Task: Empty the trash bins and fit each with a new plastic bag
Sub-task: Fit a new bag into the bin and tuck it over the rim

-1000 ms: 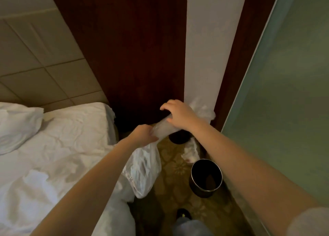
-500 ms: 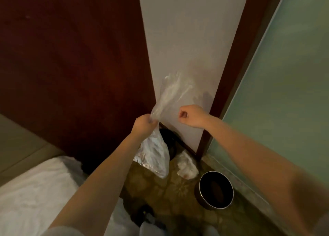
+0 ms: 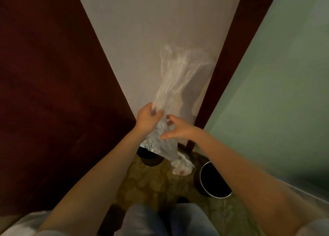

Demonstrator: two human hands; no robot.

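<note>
My left hand (image 3: 147,118) grips a clear plastic bag (image 3: 176,79) at its middle; the bag's upper part flares up against the white wall and its lower part hangs down over the floor. My right hand (image 3: 175,129) is beside it with fingers spread, touching the hanging plastic just below the left hand. A dark round bin with a shiny rim (image 3: 212,180) stands on the carpet at the right, with no bag in it. A second dark bin (image 3: 149,156) stands by the wall, partly hidden behind the bag. A crumpled white bag (image 3: 182,165) lies on the floor between the bins.
A dark wooden panel (image 3: 53,93) fills the left. A frosted green glass wall (image 3: 277,93) closes off the right. The patterned carpet (image 3: 156,186) runs between them. My knees in jeans (image 3: 165,221) are at the bottom, and white bedding (image 3: 16,227) shows at the bottom left corner.
The view has swung away from the bed toward the wall corner. The bag's top has flared upward, and my right hand has opened and come back onto the bag.
</note>
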